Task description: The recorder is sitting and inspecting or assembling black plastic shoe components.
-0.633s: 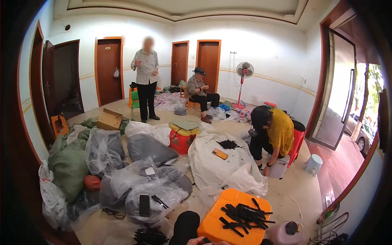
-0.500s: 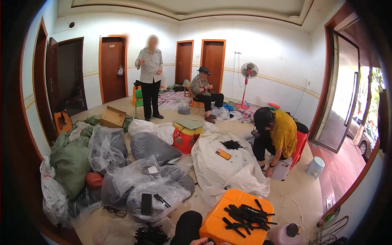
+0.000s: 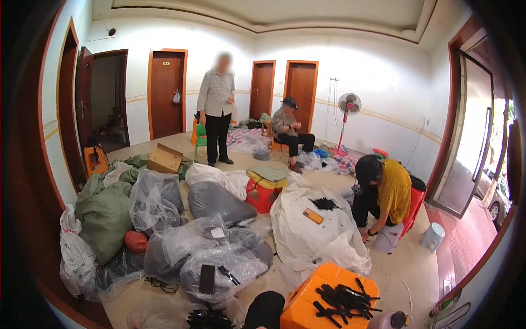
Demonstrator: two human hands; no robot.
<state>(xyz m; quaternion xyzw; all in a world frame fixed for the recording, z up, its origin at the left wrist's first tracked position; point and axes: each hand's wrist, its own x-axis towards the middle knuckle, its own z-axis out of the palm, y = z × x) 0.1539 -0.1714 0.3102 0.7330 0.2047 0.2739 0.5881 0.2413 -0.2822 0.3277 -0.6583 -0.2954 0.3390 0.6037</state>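
Observation:
Neither of my hands shows; both lie below the lower edge of the picture. My dark-clothed knee pokes up at the bottom middle. Right beside it stands an orange plastic stool, with a loose pile of slim black plastic pieces on its top. To the left of my knee, more black pieces lie heaped on clear plastic. A dark phone and a few black pieces rest on a stuffed clear bag.
A person in yellow bends down at the right, near a white sheet holding an orange phone. Another person stands; one sits near a fan. Green sacks crowd the left. A jug stands lower right.
The whole view has shifted, so the room sits farther right and slightly lower. My fingers, seen at the lower edge before, have left the picture. The standing person's raised hand has dropped.

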